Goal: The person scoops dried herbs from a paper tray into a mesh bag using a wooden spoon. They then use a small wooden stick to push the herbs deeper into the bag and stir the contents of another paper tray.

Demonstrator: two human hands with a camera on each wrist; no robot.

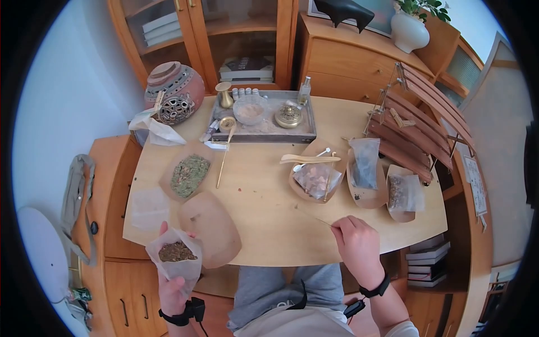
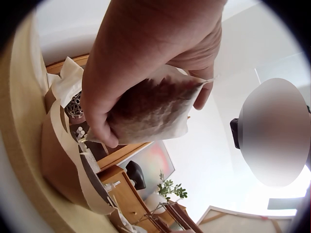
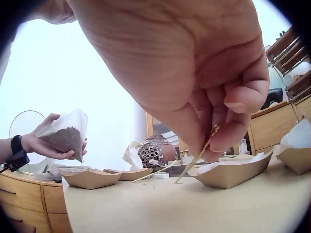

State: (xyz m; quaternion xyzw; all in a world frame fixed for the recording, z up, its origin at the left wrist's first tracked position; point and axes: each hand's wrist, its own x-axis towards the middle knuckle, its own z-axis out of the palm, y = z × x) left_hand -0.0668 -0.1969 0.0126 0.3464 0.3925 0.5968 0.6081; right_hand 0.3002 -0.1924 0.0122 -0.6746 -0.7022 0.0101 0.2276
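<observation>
My left hand (image 1: 173, 292) grips a translucent pouch (image 1: 191, 268) of brown crumbled material (image 1: 177, 252), its mouth spread open, at the table's front left edge. In the left wrist view the fingers and thumb hold the pouch (image 2: 155, 109) from both sides. My right hand (image 1: 359, 247) pinches a thin gold stick (image 1: 315, 217) above the table's front; its far end points back and left. The right wrist view shows the stick (image 3: 197, 156) between thumb and fingers, slanting down to the tabletop. An almost bare paper tray (image 1: 216, 230) lies beside the pouch.
A tray of green herbs (image 1: 190, 174) and a flat empty pouch (image 1: 150, 209) lie left. Several paper trays with bags (image 1: 366, 163) stand right, by a wooden rack (image 1: 415, 129). A grey tray (image 1: 269, 137) holds brass items at the back; a gold spoon (image 1: 224, 160) lies before it.
</observation>
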